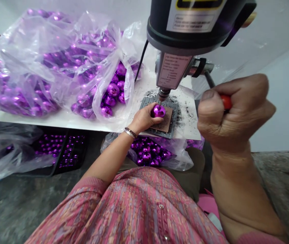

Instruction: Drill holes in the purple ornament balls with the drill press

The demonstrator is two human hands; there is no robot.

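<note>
My left hand (147,117) is closed round a shiny purple faceted ball (159,111), keeping it on a brown board (165,122) that lies on the grey base (171,135) of a bench drill press (171,69). The drill's chuck (164,93) is directly above the ball. Whether the bit enters the ball is too small to tell. My right hand (232,113), large in the foreground, is wrapped round the drill's feed lever, whose red knob (226,102) shows between the fingers.
Dark shavings (185,112) are scattered around the base on the white table (103,126). Clear plastic bags (65,61) full of purple balls cover its left side. Another bag (152,152) of balls sits below the table edge. Black crates (61,149) with purple balls stand lower left.
</note>
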